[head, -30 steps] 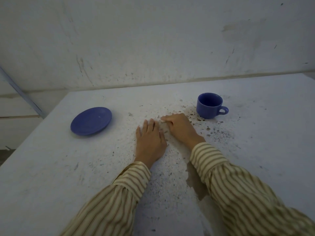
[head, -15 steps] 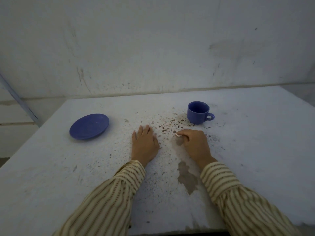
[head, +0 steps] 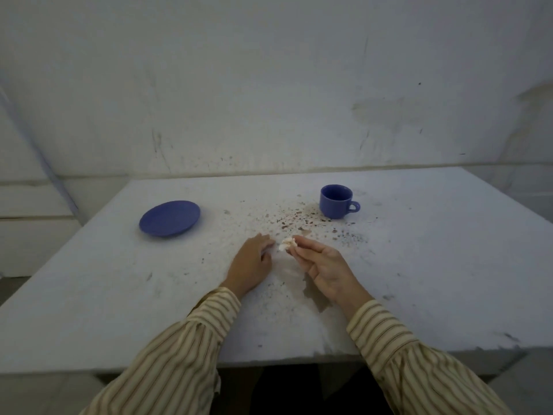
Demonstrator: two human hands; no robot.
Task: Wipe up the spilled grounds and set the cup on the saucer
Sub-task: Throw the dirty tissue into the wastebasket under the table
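A blue cup (head: 335, 201) stands upright at the table's back right, handle pointing right. Dark spilled grounds (head: 294, 220) lie scattered to its left and in front of it. A blue saucer (head: 169, 218) rests apart at the back left, with nothing on it. My right hand (head: 321, 266) is turned palm up just above the table, pinching a small crumpled white tissue (head: 287, 244) at its fingertips. My left hand (head: 250, 265) lies palm down on the table beside it, fingers loosely curled, holding nothing.
The white table (head: 419, 280) is worn, with a brown patch of bare surface (head: 314, 295) under my right wrist. A scuffed white wall (head: 269, 100) rises right behind the table. The near table edge (head: 269, 359) runs below my striped sleeves.
My right hand has pulled back from the grounds, lifted off the table and turned palm up with the tissue. My left hand slid back and curled. The camera has drawn back.
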